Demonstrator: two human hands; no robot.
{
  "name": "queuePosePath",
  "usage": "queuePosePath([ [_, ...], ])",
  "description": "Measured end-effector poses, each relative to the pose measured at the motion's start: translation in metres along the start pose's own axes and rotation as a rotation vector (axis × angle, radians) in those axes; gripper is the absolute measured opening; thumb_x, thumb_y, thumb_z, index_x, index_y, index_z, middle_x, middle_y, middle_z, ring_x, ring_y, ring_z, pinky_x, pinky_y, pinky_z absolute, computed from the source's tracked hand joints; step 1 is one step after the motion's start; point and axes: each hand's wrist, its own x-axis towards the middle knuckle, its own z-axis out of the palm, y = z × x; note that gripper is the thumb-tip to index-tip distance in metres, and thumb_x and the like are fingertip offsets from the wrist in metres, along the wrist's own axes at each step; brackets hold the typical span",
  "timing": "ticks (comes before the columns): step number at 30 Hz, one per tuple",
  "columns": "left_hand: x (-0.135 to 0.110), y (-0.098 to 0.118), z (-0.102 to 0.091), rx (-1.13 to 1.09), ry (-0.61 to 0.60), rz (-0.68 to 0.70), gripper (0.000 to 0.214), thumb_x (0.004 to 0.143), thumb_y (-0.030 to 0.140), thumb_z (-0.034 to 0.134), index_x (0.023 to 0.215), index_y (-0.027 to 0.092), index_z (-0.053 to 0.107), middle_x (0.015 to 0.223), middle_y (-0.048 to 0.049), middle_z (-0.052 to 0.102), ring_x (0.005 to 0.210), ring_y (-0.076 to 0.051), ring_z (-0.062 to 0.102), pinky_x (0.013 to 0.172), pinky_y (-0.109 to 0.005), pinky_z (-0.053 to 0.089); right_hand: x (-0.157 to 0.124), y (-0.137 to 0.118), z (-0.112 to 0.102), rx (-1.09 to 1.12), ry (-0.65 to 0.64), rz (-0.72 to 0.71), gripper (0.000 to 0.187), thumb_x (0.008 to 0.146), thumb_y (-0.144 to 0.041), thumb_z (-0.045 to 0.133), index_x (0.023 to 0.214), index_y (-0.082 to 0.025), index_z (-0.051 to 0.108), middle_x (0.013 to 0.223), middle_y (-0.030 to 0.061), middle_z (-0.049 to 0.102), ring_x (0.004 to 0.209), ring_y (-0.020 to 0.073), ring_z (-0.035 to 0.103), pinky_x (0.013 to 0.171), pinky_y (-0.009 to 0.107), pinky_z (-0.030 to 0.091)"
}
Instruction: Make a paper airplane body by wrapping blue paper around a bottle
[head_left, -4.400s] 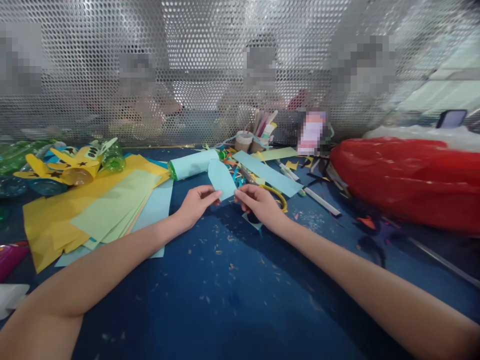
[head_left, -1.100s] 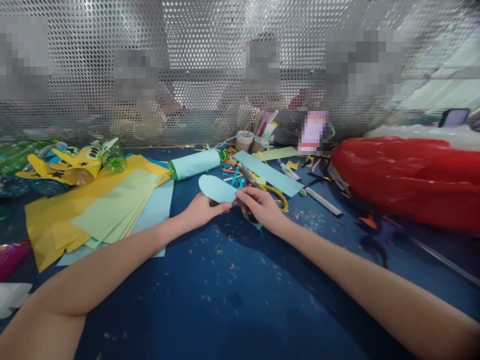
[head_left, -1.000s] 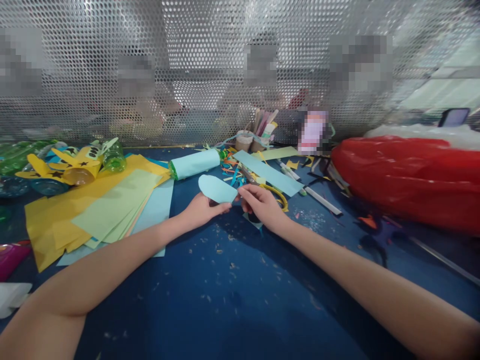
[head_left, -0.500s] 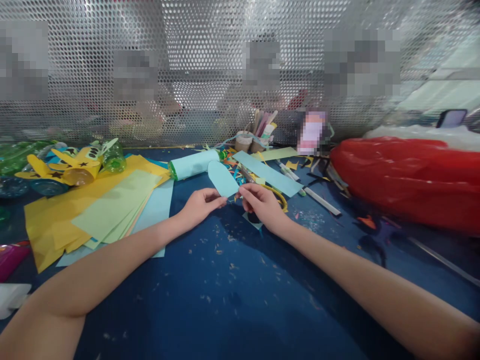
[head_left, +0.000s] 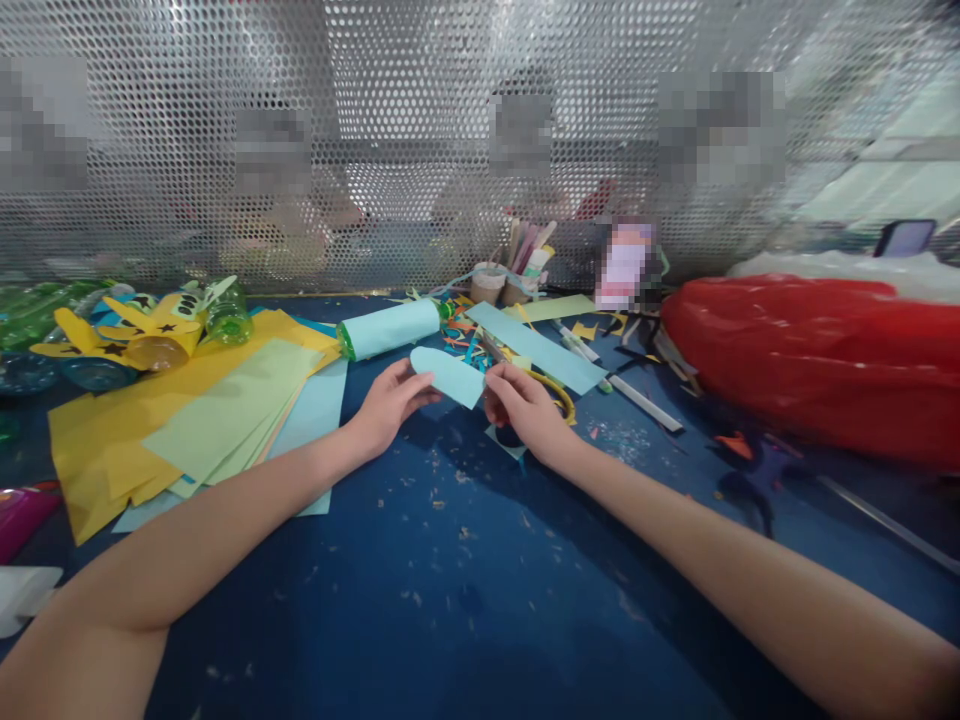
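A light blue paper piece, rounded at one end and straight-cut at the other, is held just above the blue table. My left hand pinches it near the rounded end, thumb on top. At the straight end, my right hand grips the edge between thumb and fingers. Behind the paper lies a green bottle wrapped in light blue paper, on its side. By my right hand are yellow-handled scissors, partly hidden, and a small paper scrap with a black shape.
Yellow sheets and light green sheets are stacked at left, near a yellow paper-decorated bottle. A light blue strip, a glue stick and cups of sticks lie beyond my right hand. A red plastic bag bulges at right.
The paper has turned flatter, its rounded end swinging down and left. My left hand has shifted slightly left and regripped nearer that end. The right hand has barely moved.
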Motion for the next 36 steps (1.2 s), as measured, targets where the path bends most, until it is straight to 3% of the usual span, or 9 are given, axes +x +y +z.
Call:
queuePosePath([
  [9,0.001,-0.004,-0.001,0.034,0.010,-0.001,0.034,0.065,0.033,0.079,0.092,0.015,0.069,0.093,-0.0055,0.072,0.087,-0.019,0.064,0.084,-0.035,0.050,0.002,0.000,0.003,0.016,0.045,-0.074,0.033,0.078,-0.041,0.066,0.083,-0.024,0.038,0.066,-0.0089,0.046,0.042,0.0067,0.050,0.039,0.022,0.039],
  [14,-0.003,-0.002,0.000,0.193,0.001,0.015,0.039,0.063,0.035,0.080,0.094,0.014,0.068,0.095,-0.0074,0.072,0.087,-0.020,0.064,0.082,-0.036,0.050,-0.003,-0.003,0.003,-0.154,-0.093,-0.087,0.031,0.083,-0.047,0.059,0.097,-0.020,0.053,0.090,0.0029,0.062,0.054,0.0102,0.061,0.049,0.026,0.049],
  [18,-0.006,0.001,0.001,0.366,-0.025,0.032,0.037,0.062,0.037,0.079,0.089,0.015,0.068,0.092,-0.0068,0.073,0.087,-0.021,0.064,0.083,-0.037,0.049,-0.006,-0.003,0.004,-0.259,-0.127,-0.151,0.038,0.077,-0.044,0.068,0.104,-0.021,0.054,0.110,0.0073,0.064,0.059,0.0109,0.062,0.056,0.029,0.053],
  [22,-0.008,0.001,0.001,0.376,-0.018,0.028,0.034,0.063,0.039,0.079,0.085,0.015,0.068,0.085,-0.0051,0.072,0.081,-0.020,0.064,0.081,-0.037,0.050,-0.003,-0.001,0.003,-0.216,-0.107,-0.091,0.031,0.081,-0.042,0.062,0.102,-0.020,0.055,0.081,0.0030,0.067,0.054,0.0135,0.062,0.050,0.028,0.049],
  [25,-0.007,-0.002,0.000,0.341,0.004,0.015,0.036,0.065,0.040,0.077,0.088,0.015,0.067,0.084,-0.0051,0.071,0.079,-0.020,0.063,0.080,-0.036,0.050,0.000,0.000,0.003,-0.091,0.017,-0.031,0.027,0.081,-0.044,0.060,0.092,-0.020,0.055,0.061,-0.0006,0.061,0.051,0.0151,0.060,0.047,0.027,0.047],
  [28,-0.005,-0.001,-0.001,0.257,0.039,0.031,0.041,0.067,0.037,0.075,0.100,0.016,0.062,0.085,-0.0035,0.069,0.078,-0.019,0.064,0.076,-0.033,0.051,0.003,0.000,0.001,0.003,0.099,0.022,0.026,0.078,-0.046,0.062,0.080,-0.021,0.054,0.057,-0.0001,0.060,0.049,0.0144,0.057,0.046,0.027,0.045],
  [31,-0.002,0.003,-0.001,0.058,0.047,-0.033,0.046,0.077,0.045,0.062,0.114,0.020,0.052,0.086,-0.0039,0.068,0.082,-0.020,0.066,0.075,-0.033,0.052,0.003,-0.001,-0.001,0.033,0.116,0.015,0.029,0.077,-0.049,0.063,0.076,-0.021,0.056,0.054,-0.0009,0.058,0.047,0.0127,0.053,0.046,0.026,0.043],
  [33,-0.001,0.006,0.001,-0.027,0.030,-0.082,0.046,0.082,0.051,0.053,0.117,0.020,0.048,0.084,-0.0052,0.068,0.084,-0.021,0.066,0.080,-0.036,0.051,0.003,-0.001,-0.002,0.026,0.101,0.011,0.032,0.077,-0.051,0.064,0.070,-0.021,0.055,0.051,-0.0022,0.056,0.043,0.0104,0.048,0.043,0.025,0.039],
  [36,-0.004,0.009,0.004,0.052,-0.068,-0.073,0.052,0.080,0.050,0.059,0.121,0.023,0.042,0.086,-0.0036,0.067,0.083,-0.019,0.066,0.082,-0.036,0.050,0.000,-0.004,-0.002,-0.022,0.029,0.027,0.035,0.076,-0.050,0.066,0.063,-0.020,0.055,0.045,-0.0035,0.051,0.039,0.0079,0.040,0.040,0.024,0.033],
])
